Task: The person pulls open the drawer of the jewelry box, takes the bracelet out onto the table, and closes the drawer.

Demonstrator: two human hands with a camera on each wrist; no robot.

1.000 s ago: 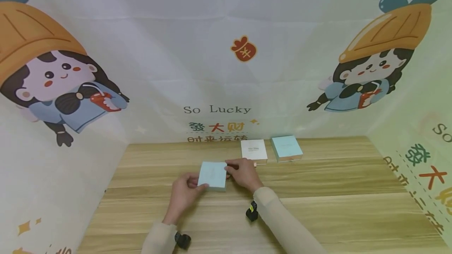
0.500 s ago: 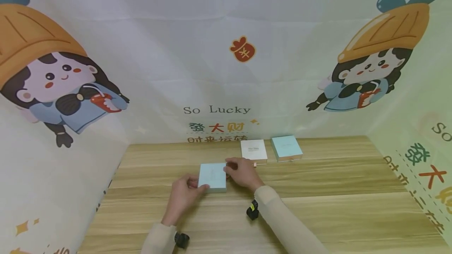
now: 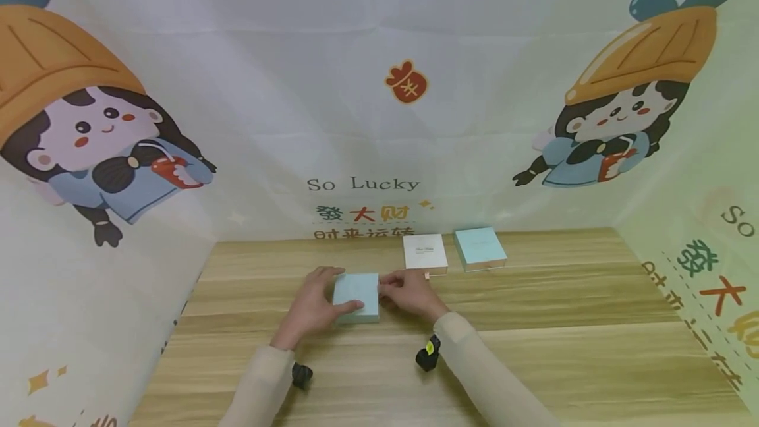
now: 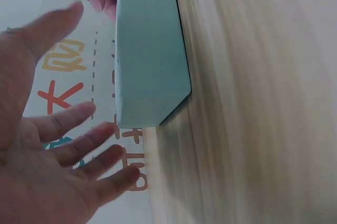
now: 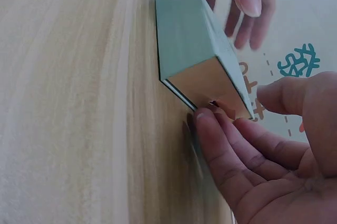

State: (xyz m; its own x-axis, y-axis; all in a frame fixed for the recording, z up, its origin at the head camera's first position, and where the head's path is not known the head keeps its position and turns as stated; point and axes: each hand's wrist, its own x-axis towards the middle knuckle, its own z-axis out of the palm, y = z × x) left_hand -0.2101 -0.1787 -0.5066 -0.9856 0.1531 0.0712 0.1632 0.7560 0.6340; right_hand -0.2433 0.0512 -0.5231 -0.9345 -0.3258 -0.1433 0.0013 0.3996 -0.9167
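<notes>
A pale blue drawer-style box [image 3: 358, 287] lies flat on the wooden table between both hands. My left hand [image 3: 313, 303] is spread at its left side, thumb reaching over the top in the head view. In the left wrist view the fingers of that left hand [image 4: 45, 174] are loose and apart from the box [image 4: 150, 40]. My right hand [image 3: 414, 292] is at the box's right end. The right wrist view shows its fingertips touching the brown end face [image 5: 197, 82], by a small ribbon tab [image 5: 225, 107], while the thumb stands away.
Behind the right hand sit a white box [image 3: 425, 252] and, to its right, a second pale blue box [image 3: 481, 247] near the back edge. A printed cloth backdrop [image 3: 379, 117] rises behind the wooden table [image 3: 563, 348] and along its sides.
My left hand has released the box's near left corner, spread its fingers and shifted up and over the box. The right hand has dropped slightly along the end face. The box has barely moved.
</notes>
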